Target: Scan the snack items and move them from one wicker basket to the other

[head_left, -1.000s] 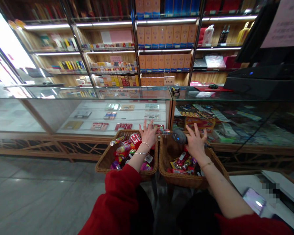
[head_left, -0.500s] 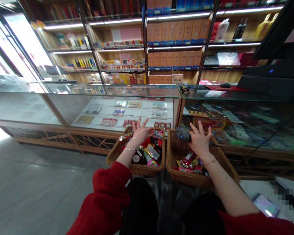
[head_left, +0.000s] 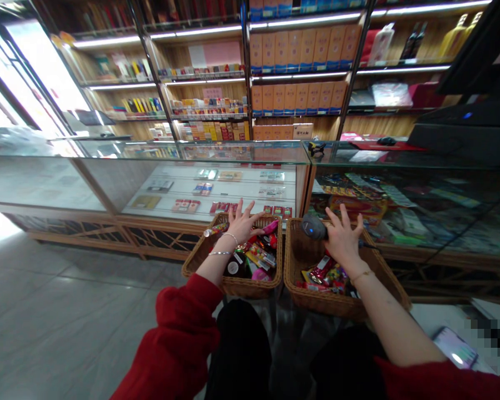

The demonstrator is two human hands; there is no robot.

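My left hand [head_left: 240, 226] is spread palm down over the left wicker basket [head_left: 191, 265], its fingers apart. Candies and snacks in shiny wrappers [head_left: 261, 256] lie beneath and beside it; a round white label [head_left: 233, 268] shows on a dark pack. My right hand [head_left: 344, 238] hovers open over the right wicker basket [head_left: 294, 244], fingers stretched and spread. A dark grey barcode scanner [head_left: 314, 228] with a blue light runs under that palm; whether they touch is hidden. Below are red and yellow wrapped snacks [head_left: 325, 273].
A glass display counter [head_left: 208, 150] stands behind the baskets. Stocked shelves [head_left: 300, 78] line the wall. A phone [head_left: 455, 347] lies on a white surface at the right. A thin cable crosses the right cabinet. Grey tiled floor [head_left: 87, 311] extends at the left.
The wrappers in the left basket have shifted: a silver-white pack is no longer on top, and a pink one shows near the fingers. My hands stay nearly in place; the view shifts slightly.
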